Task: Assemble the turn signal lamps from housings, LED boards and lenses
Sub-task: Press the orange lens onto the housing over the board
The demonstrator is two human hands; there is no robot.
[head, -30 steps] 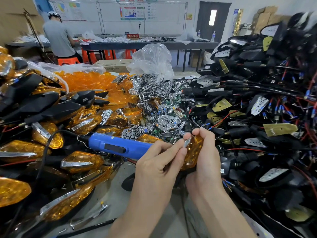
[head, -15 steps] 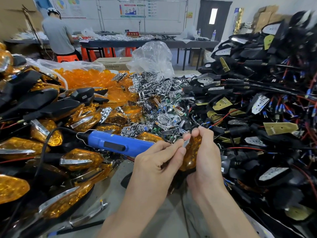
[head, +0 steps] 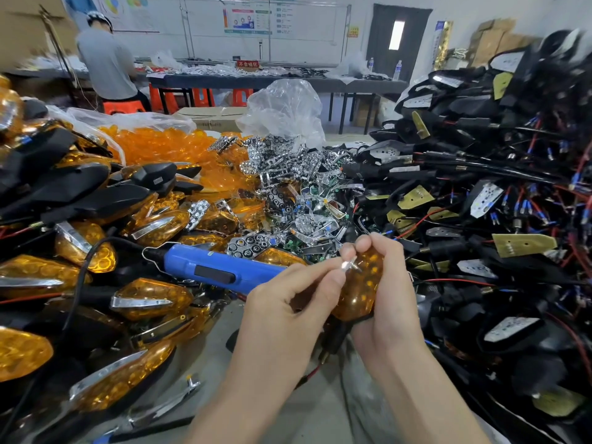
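1. Head view. Little has moved in the last second: both hands sit where they were, above the near middle of the tabletop [head: 205, 357], and the blue electric screwdriver [head: 217, 272] lies as before.
2. The right hand [head: 390, 302] is wrapped round an amber lamp [head: 360, 290], fingers curled over its top and the lens facing left. The lamp is held upright, clear of the tabletop.
3. The left hand [head: 282, 312] pinches a small chrome trim piece [head: 349, 265] between thumb and forefinger, a tight narrow grip. The piece touches the lamp's upper left edge. I cannot tell whether it is seated.
4. The screwdriver lies just left of the left hand, its nose hidden behind the knuckles and its black cord looping away left.
5. A heap of finished amber lamps [head: 150, 298] covers the left side of the tabletop, down to the near left corner.
6. At the far left is an open bag of loose orange lenses [head: 166, 145].
7. Across the far middle is a scatter of chrome reflectors [head: 288, 174], with a crumpled clear plastic bag [head: 285, 107] behind it.
8. The right side is piled high with black housings [head: 480, 219], tangled in red and blue wires, with LED boards showing among them.
9. Beyond the table, a person in a grey shirt [head: 107, 62] sits at another bench, back turned.
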